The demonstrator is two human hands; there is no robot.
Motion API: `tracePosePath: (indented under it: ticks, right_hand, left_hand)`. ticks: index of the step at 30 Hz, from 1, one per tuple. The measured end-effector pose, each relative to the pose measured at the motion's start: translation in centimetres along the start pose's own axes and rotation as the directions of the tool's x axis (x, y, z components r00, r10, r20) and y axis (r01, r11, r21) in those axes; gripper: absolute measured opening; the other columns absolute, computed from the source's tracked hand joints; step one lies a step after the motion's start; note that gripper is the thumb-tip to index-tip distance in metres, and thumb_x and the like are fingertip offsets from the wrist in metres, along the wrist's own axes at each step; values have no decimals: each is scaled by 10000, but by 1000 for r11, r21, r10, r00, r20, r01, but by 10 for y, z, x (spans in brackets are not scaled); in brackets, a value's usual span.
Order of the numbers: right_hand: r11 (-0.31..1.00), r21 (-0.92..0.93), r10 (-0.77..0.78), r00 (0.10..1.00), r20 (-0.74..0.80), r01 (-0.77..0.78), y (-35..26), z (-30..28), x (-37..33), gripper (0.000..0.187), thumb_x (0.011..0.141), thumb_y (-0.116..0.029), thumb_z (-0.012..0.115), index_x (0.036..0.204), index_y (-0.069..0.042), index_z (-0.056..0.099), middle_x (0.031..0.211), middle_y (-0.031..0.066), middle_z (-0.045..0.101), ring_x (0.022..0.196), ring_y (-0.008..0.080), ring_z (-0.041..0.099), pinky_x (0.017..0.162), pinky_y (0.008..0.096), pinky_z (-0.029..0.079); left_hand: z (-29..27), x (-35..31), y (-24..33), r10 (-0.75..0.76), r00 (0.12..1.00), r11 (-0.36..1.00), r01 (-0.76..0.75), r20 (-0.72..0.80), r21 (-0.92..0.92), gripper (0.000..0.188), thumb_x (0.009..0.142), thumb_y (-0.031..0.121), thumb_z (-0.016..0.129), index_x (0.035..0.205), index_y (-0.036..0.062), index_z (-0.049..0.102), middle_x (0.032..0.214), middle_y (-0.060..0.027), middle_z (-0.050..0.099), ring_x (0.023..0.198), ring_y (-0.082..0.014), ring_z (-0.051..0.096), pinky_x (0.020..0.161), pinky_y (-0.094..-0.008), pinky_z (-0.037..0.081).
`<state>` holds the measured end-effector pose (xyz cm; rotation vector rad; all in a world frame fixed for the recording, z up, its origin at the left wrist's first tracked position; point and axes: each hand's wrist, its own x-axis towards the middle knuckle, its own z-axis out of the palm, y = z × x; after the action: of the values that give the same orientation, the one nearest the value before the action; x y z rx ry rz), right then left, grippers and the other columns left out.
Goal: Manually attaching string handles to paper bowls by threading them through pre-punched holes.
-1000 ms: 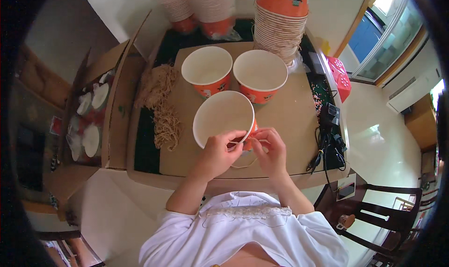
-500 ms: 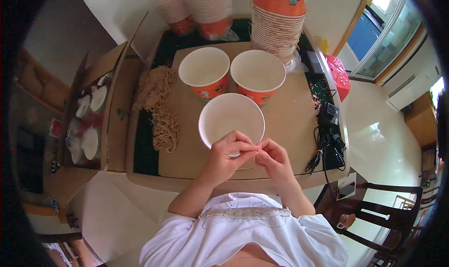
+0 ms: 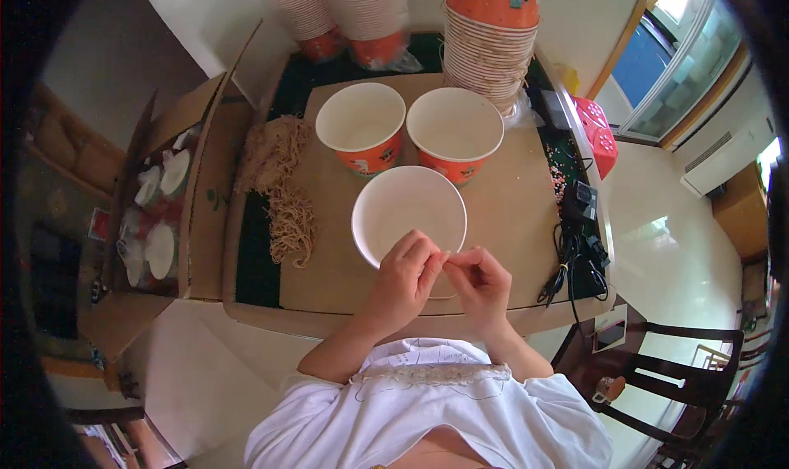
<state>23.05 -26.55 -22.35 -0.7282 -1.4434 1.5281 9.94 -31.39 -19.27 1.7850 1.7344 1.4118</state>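
Note:
In front of me stands a white-lined paper bucket [image 3: 408, 210], its open mouth facing up. Over its near rim my left hand [image 3: 401, 276] and my right hand [image 3: 478, 284] meet, fingertips pinched together and almost touching. A thin pale cord [image 3: 442, 296] loops down between them; its ends are hidden in the fingers. Just behind the near bucket are two orange printed paper buckets, a left one [image 3: 376, 158] and a right one [image 3: 454, 170], both upright with nothing visible inside.
A tangled heap of tan cord [image 3: 275, 169] lies left on the cardboard sheet [image 3: 329, 247]. Back right rises a tall stack of buckets [image 3: 491, 50]; more wrapped stacks [image 3: 362, 17] stand behind. Black cables [image 3: 567, 259] lie at right. An open carton [image 3: 205, 214] holding white pieces stands left.
My hands have shifted slightly, with the left fingers now curled more and the right fingers bent inward. Both remain pinched over the near bucket's rim. The buckets sit as before.

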Motion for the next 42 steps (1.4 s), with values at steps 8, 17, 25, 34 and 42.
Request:
tracePosePath:
  ticks: [8, 17, 25, 34, 42]
  right_hand:
    - [997, 83, 0, 1000, -15, 1, -3, -8, 3, 42, 858, 35, 603, 885, 4, 593, 747, -30, 521, 641, 13, 429, 551, 167, 345]
    - [955, -184, -244, 969, -48, 231, 16, 0, 14, 96, 814, 55, 627, 877, -2, 583, 950, 51, 554, 790, 88, 558, 643, 197, 477]
    - [849, -381, -415, 908, -54, 365, 24, 9, 21, 113, 794, 49, 647, 885, 6, 596, 1020, 107, 560, 908, 157, 595, 732, 252, 534]
    - [875, -351, -392, 913, -109, 334, 17, 6, 32, 100, 802, 48, 632, 887, 5, 604, 982, 96, 595, 852, 142, 602, 716, 248, 526]
    - [865, -381, -393, 913, -108, 327, 18, 5, 31, 120, 783, 39, 656, 886, -5, 613, 963, 105, 603, 834, 170, 611, 673, 265, 521]
  left_hand:
    - [-62, 9, -13, 208, 946, 875, -294, 250, 385, 218, 745, 136, 717, 915, 66, 599, 936, -94, 608, 884, -276, 615, 886, -388, 474]
    - [-47, 8, -15, -36, 964, 984, -12, 262, 180, 183, 777, 57, 640, 959, 47, 621, 848, -117, 611, 772, -301, 605, 676, -381, 488]
    - [-28, 12, -13, -209, 955, 977, 214, 211, 1, 180, 814, 36, 581, 991, 7, 598, 813, -136, 569, 709, -310, 605, 606, -362, 480]
    - [-22, 10, -15, -266, 935, 954, 291, 236, -78, 353, 801, 30, 615, 1144, -34, 556, 1028, -130, 629, 897, -169, 627, 735, -293, 541]
    - [-18, 11, -15, -199, 953, 968, 228, 228, -109, 358, 839, 85, 600, 1178, -8, 534, 930, -125, 641, 696, -203, 646, 617, -308, 514]
